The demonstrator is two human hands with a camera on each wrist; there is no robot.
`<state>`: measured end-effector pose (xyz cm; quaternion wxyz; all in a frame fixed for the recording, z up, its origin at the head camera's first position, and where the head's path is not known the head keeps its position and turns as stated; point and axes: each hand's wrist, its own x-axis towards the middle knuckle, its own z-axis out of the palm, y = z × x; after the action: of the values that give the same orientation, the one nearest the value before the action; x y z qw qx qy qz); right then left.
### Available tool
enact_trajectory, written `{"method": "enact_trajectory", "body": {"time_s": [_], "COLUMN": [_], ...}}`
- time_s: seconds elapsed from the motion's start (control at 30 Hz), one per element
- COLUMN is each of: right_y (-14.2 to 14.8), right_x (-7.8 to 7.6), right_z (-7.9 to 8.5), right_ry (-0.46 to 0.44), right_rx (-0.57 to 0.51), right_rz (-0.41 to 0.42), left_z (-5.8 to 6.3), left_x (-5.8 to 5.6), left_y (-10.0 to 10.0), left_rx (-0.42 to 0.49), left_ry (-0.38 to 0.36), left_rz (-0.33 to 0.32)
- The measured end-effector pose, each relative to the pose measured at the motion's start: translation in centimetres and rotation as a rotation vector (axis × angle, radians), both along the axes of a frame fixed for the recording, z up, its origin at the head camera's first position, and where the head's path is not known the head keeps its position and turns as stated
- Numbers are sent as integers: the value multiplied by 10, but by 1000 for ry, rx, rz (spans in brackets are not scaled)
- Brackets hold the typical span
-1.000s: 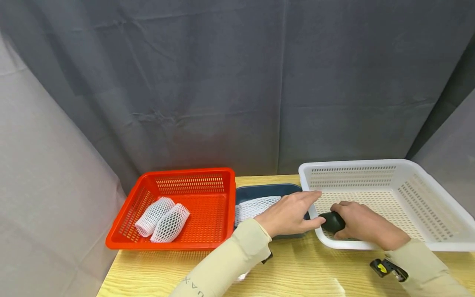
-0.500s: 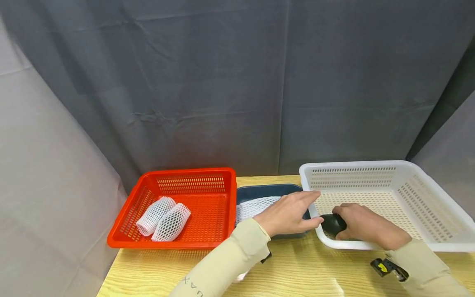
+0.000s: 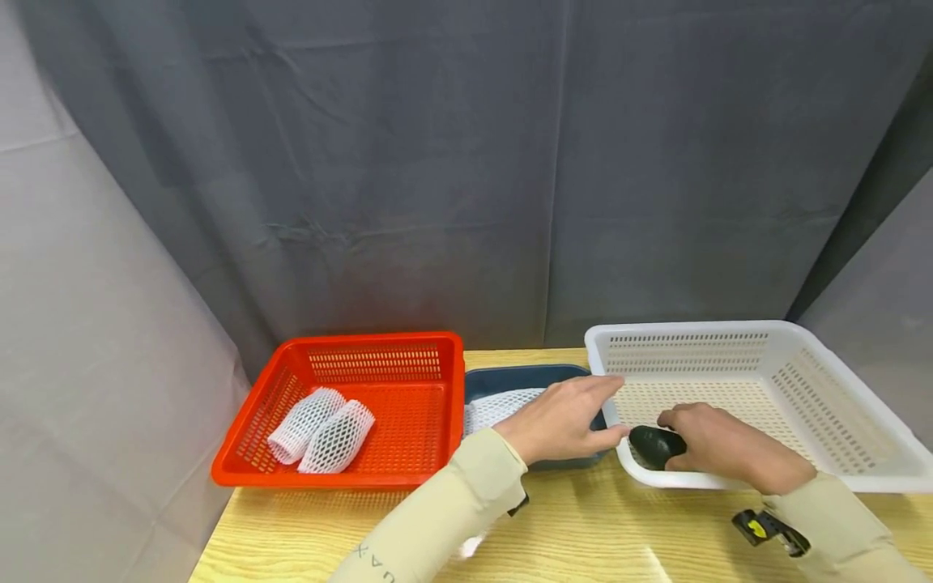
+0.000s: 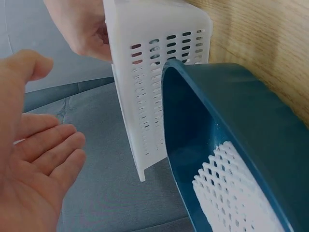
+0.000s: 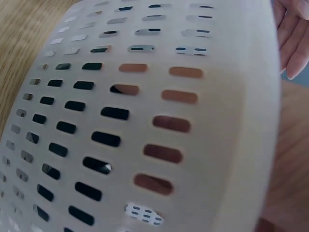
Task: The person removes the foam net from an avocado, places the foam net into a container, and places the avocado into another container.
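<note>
A dark green avocado [image 3: 657,447] lies in the near left corner of the white basket [image 3: 685,329]. My right hand [image 3: 717,441] reaches into that basket and holds the avocado's right end between thumb and fingers. In the right wrist view, skin and dark green patches show through the slots of the basket wall [image 5: 231,116]. My left hand [image 3: 561,417] hovers over the dark blue tray [image 3: 528,375], beside the white basket's left rim. Its palm faces the camera in the left wrist view, fingers loosely extended and holding nothing. White foam nets [image 3: 503,407] lie in the tray, partly hidden by that hand.
At the left stands a red basket [image 3: 401,437] with two white foam nets [image 3: 337,437]; a dark green thing shows through one. The containers stand side by side on a wooden table [image 3: 598,526]. A grey curtain [image 3: 437,202] hangs behind.
My right hand has shifted slightly right and down, and more of the avocado shows beside its fingers. My left hand stays nearly in place.
</note>
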<state>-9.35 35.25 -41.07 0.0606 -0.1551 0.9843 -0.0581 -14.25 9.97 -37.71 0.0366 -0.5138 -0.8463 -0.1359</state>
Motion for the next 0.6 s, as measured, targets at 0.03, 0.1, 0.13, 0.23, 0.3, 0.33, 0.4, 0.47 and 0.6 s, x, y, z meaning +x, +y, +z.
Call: {"method": "enact_trajectory", "body": {"time_s": [0.03,0.1,0.13,0.23,0.3,0.33,0.4,0.47,0.6], "right_y": [0,0,-1,0,-1,-1,-2,-3,-8], "right_x": [0,1,2,5,6,7,8,9,10], "right_z": [1,3,4,8,12,14,19,20,22], "right_ry": [-15,-41,-51,-53,-14,14,80,158,296], "right_rx": [0,0,-3,-8,-6,-2,4,1,-26], "right_rz": [-3,-10,-11,8,36,50,73,100,139], "left_z": [0,1,2,6,10,12,18,22,27], "left_x": [1,2,2,3,3,3,3,2,1], "left_y": [-1,-2,-3,-6,-8,-10,-13,-17,-25], "left_rx": [0,0,-3,-15,-21,-23,-16,-10,4], "left_ry": [5,11,13,7,-1,0,2,4,-6], "left_rz": [1,3,6,22,36,44,54,60,60]}}
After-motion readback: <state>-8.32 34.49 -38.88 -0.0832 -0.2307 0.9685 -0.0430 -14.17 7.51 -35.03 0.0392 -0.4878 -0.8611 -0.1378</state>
